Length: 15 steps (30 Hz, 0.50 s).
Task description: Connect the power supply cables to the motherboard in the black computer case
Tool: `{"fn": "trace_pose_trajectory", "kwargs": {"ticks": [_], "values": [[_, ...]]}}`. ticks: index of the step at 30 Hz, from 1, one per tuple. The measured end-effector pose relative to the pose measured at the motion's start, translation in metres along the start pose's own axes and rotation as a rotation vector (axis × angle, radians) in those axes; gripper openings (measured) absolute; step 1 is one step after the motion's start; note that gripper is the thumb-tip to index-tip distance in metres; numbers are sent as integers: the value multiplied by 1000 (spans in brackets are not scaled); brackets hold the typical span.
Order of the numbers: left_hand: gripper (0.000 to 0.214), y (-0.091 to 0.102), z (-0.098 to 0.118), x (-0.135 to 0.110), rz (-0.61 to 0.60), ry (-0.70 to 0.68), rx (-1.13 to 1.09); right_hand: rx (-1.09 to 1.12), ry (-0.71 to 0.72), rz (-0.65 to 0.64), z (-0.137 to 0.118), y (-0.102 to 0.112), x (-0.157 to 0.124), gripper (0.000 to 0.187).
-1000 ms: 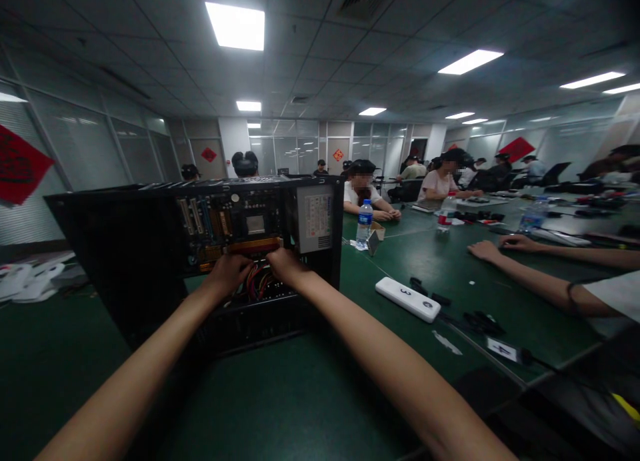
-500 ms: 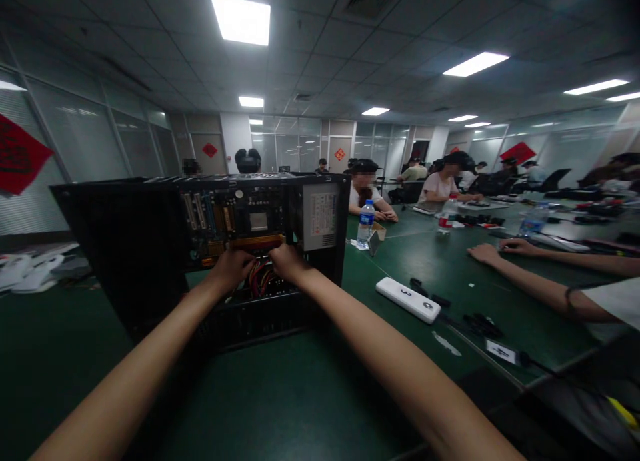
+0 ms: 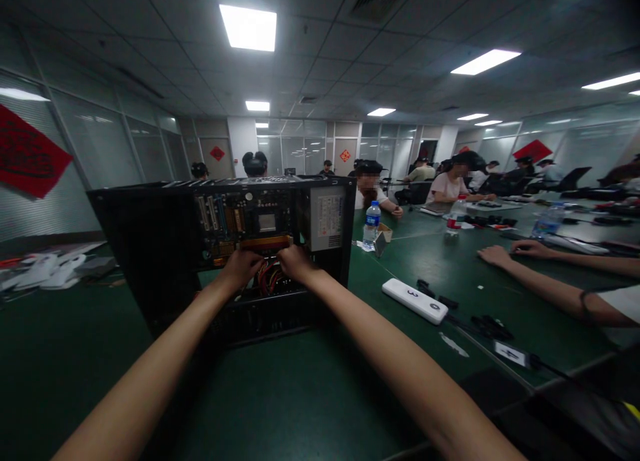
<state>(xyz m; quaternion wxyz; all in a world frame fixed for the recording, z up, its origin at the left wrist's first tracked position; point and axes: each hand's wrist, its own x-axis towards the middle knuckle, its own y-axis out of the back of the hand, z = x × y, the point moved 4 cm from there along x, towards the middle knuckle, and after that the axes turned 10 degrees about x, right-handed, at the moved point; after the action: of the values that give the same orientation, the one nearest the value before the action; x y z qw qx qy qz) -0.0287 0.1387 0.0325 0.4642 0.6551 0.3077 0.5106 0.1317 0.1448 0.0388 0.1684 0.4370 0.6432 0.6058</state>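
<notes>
- One black metal computer case (image 3: 290, 309) stands upright on the green tabletop (image 3: 265, 394) in front of the person, its open side facing them.
- Inside it are one dark circuit board (image 3: 256, 206), one grey metal power supply box (image 3: 327, 218) with a white label at the upper right, and one loose bundle of red, yellow and dark wires (image 3: 270, 278).
- Two bare hands reach in: the left hand (image 3: 243, 269) and the right hand (image 3: 299, 264), with the wires between them.
- Both hands are curled, fingers bent inward, just below a long orange-and-red strip (image 3: 265, 243) on the board; I cannot tell whether either is clamped on anything, as the fingertips are dark and partly hidden.
- Right of the case lies one white oblong plastic device (image 3: 415, 301) marked "3", near black cables (image 3: 493, 326) and one white tag (image 3: 510, 354) marked "4".
- Beyond stand one clear blue-capped bottle (image 3: 373, 224) and one clear red-capped bottle (image 3: 456, 216).
- Two hands of a co-worker (image 3: 495, 256) rest on the table at far right.
</notes>
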Motion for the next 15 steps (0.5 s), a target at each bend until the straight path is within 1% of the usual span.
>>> {"fn": "trace_pose_trajectory", "kwargs": {"ticks": [4,8,10,15], "values": [[31,2,-2,-3,3,27,-33,3,-6,5,1,0,-1,33],[29,4,-5,-6,12,112,-8,2,-8,13,2,-1,1,33],[28,5,-4,-7,0,130,10,0,-12,14,2,-2,2,33],[39,4,-1,-7,-43,133,16,1,-18,6,3,-4,2,33]]}}
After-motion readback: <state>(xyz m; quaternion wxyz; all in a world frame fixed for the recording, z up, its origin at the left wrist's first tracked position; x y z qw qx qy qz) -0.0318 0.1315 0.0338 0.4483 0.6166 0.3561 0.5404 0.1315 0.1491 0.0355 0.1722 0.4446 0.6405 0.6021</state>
